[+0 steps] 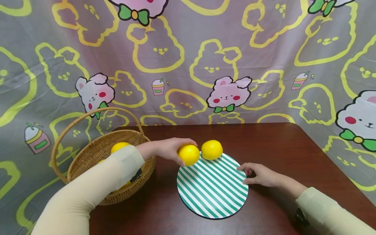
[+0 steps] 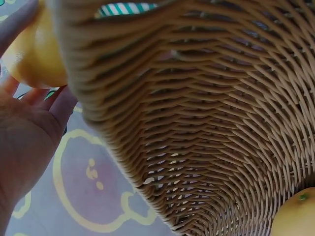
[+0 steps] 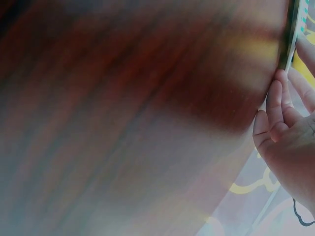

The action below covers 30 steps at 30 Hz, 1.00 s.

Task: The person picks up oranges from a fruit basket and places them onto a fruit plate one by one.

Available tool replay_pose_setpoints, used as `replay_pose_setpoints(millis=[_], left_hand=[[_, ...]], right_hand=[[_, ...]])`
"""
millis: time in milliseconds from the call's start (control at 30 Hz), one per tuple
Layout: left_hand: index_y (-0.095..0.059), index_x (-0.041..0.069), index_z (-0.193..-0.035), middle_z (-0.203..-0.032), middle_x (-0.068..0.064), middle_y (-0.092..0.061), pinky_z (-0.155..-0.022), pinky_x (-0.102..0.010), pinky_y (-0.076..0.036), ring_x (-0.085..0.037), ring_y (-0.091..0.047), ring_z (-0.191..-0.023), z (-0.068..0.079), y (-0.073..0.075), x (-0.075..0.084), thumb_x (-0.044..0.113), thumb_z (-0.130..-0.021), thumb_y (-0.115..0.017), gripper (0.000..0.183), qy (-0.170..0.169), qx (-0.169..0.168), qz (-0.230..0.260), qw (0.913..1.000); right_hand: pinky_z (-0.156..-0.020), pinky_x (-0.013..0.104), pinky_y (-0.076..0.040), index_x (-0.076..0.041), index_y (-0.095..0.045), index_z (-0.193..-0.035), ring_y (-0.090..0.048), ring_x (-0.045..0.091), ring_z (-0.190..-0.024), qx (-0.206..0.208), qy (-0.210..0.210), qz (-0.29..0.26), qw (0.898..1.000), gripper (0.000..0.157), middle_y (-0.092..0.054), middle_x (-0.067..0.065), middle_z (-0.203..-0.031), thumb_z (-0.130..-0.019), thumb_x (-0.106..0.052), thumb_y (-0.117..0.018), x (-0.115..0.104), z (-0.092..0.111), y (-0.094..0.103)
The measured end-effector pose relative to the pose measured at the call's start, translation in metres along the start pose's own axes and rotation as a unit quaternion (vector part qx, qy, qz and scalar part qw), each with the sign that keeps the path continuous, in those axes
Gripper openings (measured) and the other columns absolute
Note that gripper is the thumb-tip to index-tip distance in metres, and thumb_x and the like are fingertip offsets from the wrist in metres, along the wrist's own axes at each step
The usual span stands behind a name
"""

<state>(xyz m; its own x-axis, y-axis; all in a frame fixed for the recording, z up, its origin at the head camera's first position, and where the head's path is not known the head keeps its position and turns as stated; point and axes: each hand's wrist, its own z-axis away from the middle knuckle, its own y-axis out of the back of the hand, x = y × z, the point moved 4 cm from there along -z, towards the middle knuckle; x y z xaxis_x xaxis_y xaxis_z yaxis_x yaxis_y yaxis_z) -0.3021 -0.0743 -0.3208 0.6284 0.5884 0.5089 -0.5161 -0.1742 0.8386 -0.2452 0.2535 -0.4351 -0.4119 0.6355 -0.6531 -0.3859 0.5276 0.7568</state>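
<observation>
Left grip (image 1: 168, 149) holds yellow fruit (image 1: 189, 155); right grip (image 1: 262, 174) at striped board (image 1: 212, 189).

Item 1: left sleeve (image 1: 73, 192), long, pale cream, plain smooth fabric, soft creases near the elbow. Item 2: left cuff (image 1: 127, 160), a broad band in a greyer, faintly greenish tint, lightly wrinkled. Item 3: left black attachment (image 1: 136, 175), small, dark, just below the cuff; details too small to tell. Item 4: right sleeve (image 1: 342, 213), matching pale cream. Item 5: right cuff (image 1: 315, 198), greyish-green tint, rumpled edge. Item 6: right black attachment (image 1: 302, 217), at the sleeve's underside, markings unreadable. Items 7 and 8: left hand (image 1: 168, 150) and right hand (image 1: 261, 174), both bare.
</observation>
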Motion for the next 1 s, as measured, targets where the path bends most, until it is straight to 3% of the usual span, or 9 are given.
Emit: replay_pose_setpoints(millis=[233, 567, 733, 1000], left_hand=[[-0.047, 0.025, -0.137, -0.12, 0.006, -0.052, -0.09, -0.038, -0.042, -0.018, -0.048, -0.106, -0.004, -0.003, 0.002, 0.018, -0.074, -0.085, 0.074, 0.03, -0.04, -0.014, 0.9987], [-0.042, 0.023, -0.133, -0.114, 0.004, -0.051, -0.09, -0.036, -0.042, -0.019, -0.048, -0.104, -0.016, -0.015, 0.016, 0.011, -0.076, -0.083, 0.071, 0.055, -0.078, 0.028, 0.9951], [-0.04, 0.024, -0.133, -0.114, 0.004, -0.051, -0.088, -0.035, -0.044, -0.019, -0.049, -0.104, -0.023, -0.015, 0.026, 0.011, -0.076, -0.084, 0.073, 0.073, -0.069, 0.024, 0.9946], [-0.04, 0.024, -0.132, -0.116, 0.004, -0.049, -0.09, -0.037, -0.042, -0.02, -0.048, -0.105, -0.029, -0.027, 0.027, 0.011, -0.075, -0.084, 0.074, 0.1, -0.046, 0.089, 0.99]], right_hand=[[-0.068, 0.026, -0.042, -0.006, -0.059, -0.124, -0.048, 0.014, -0.083, 0.003, 0.008, 0.004, 1.0, 0.046, -0.051, -0.002, -0.087, -0.086, -0.027, -0.075, -0.001, -0.001, 0.001], [-0.069, 0.025, -0.042, -0.007, -0.059, -0.125, -0.048, 0.014, -0.084, 0.0, -0.003, 0.003, 1.0, 0.047, -0.051, -0.002, -0.088, -0.086, -0.027, -0.075, 0.001, 0.0, 0.0], [-0.068, 0.026, -0.042, -0.007, -0.058, -0.125, -0.048, 0.014, -0.084, -0.001, -0.003, 0.007, 1.0, 0.048, -0.051, -0.002, -0.088, -0.086, -0.028, -0.075, 0.001, 0.0, -0.001], [-0.069, 0.026, -0.041, -0.007, -0.058, -0.125, -0.048, 0.014, -0.084, -0.003, -0.008, 0.004, 1.0, 0.048, -0.051, -0.002, -0.088, -0.086, -0.029, -0.075, 0.0, -0.001, -0.001]])
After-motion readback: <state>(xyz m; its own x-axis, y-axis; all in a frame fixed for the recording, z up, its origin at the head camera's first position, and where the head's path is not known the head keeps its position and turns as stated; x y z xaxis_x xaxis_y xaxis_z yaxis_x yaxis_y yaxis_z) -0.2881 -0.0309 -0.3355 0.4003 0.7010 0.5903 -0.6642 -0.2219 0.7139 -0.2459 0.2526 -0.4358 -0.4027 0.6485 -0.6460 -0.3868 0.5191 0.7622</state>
